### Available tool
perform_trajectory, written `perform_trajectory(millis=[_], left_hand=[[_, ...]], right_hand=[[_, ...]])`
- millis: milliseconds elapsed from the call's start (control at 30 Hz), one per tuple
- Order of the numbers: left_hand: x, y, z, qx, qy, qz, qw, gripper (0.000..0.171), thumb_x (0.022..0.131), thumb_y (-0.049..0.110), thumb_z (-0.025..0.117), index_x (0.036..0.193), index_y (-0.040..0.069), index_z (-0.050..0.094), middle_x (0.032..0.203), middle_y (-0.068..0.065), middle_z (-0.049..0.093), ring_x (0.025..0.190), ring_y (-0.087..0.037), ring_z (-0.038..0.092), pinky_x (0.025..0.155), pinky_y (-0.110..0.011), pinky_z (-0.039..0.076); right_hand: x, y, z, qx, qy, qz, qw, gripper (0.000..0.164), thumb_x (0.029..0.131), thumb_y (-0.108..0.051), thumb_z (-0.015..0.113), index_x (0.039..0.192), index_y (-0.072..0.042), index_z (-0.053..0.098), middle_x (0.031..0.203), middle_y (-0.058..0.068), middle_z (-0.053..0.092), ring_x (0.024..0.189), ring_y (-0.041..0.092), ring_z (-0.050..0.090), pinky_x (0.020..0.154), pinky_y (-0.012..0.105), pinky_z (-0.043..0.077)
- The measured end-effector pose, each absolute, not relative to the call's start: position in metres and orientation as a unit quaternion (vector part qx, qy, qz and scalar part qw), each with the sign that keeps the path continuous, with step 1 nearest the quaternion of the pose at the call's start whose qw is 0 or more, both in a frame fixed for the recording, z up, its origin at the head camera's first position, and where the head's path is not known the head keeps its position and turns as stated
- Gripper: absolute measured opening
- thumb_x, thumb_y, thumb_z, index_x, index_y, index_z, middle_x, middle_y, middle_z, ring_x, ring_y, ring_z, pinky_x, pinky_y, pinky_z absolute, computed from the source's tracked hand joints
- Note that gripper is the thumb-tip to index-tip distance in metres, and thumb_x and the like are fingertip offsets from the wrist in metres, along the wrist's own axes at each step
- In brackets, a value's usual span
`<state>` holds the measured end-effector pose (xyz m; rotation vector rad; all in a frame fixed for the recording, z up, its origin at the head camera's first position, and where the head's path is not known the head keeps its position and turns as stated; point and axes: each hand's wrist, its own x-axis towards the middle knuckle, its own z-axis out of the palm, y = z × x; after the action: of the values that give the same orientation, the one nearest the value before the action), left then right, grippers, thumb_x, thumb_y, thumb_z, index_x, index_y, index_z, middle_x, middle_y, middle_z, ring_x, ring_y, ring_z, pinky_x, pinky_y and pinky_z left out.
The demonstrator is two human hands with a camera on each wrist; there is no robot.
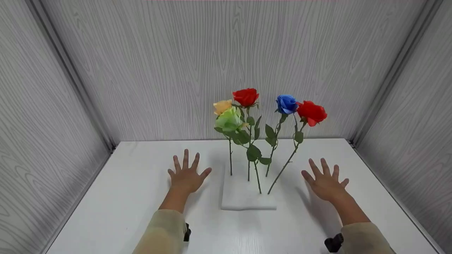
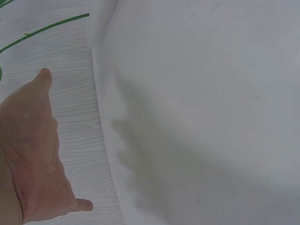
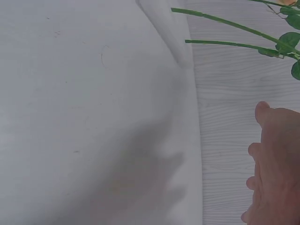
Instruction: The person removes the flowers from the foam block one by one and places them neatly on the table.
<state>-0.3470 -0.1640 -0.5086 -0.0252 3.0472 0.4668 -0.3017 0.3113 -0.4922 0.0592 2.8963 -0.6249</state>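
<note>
Several artificial roses stand by their stems in a white foam block [image 1: 243, 203] on the table. A yellow rose [image 1: 222, 106] and a light green rose [image 1: 229, 120] overlap at the left, with a red rose [image 1: 246, 97] behind them. To the right, a blue rose [image 1: 286, 104] rises beside a second red rose [image 1: 312, 113] on a slanted stem. My left hand [image 1: 186, 179] is spread left of the block, holding nothing. On the other side my right hand [image 1: 325, 184], fingers also spread, casts a shadow on the table.
The white table [image 1: 116, 201] is enclosed by a grey wood-grain back panel [image 1: 176, 70] and similar side panels [image 1: 28, 123]. Dark wrist devices [image 1: 333, 242] sit at both sleeves.
</note>
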Motion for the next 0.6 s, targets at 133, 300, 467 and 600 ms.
perform_trajectory(millis=[133,300,467,600], left_hand=[[-0.343,-0.161,-0.501,-0.012,0.988,0.149,0.030,0.089,0.106,0.076,0.039,0.176,0.028,0.011,0.184,-0.012,-0.017,0.165,-0.054,-0.019,0.124,-0.087,0.007],[-0.334,-0.157,-0.488,-0.008,0.989,0.148,0.026,0.089,0.106,0.073,0.044,0.176,0.027,0.014,0.184,-0.014,-0.012,0.166,-0.056,-0.013,0.125,-0.085,0.010],[-0.327,-0.158,-0.482,0.002,0.989,0.149,0.018,0.090,0.106,0.069,0.051,0.176,0.026,0.016,0.185,-0.015,-0.008,0.167,-0.055,-0.008,0.125,-0.085,0.013],[-0.323,-0.160,-0.485,0.021,0.986,0.163,0.019,0.095,0.102,0.063,0.064,0.176,0.025,0.017,0.185,-0.015,-0.006,0.167,-0.057,-0.004,0.125,-0.084,0.014]], right_hand=[[-0.302,0.312,-0.491,0.020,0.971,-0.220,0.095,0.095,0.105,-0.083,0.022,0.176,-0.023,0.000,0.179,0.026,-0.019,0.157,0.066,-0.024,0.105,0.098,-0.012],[-0.301,0.311,-0.483,0.018,0.969,-0.229,0.088,0.093,0.107,-0.079,0.025,0.176,-0.022,-0.002,0.179,0.026,-0.019,0.158,0.066,-0.023,0.105,0.099,-0.011],[-0.302,0.306,-0.473,0.009,0.970,-0.231,0.073,0.094,0.107,-0.080,0.026,0.176,-0.023,-0.002,0.180,0.026,-0.017,0.159,0.066,-0.021,0.107,0.098,-0.009],[-0.302,0.300,-0.469,-0.002,0.969,-0.236,0.068,0.092,0.108,-0.079,0.026,0.176,-0.023,-0.001,0.180,0.026,-0.015,0.159,0.065,-0.017,0.110,0.096,-0.006]])
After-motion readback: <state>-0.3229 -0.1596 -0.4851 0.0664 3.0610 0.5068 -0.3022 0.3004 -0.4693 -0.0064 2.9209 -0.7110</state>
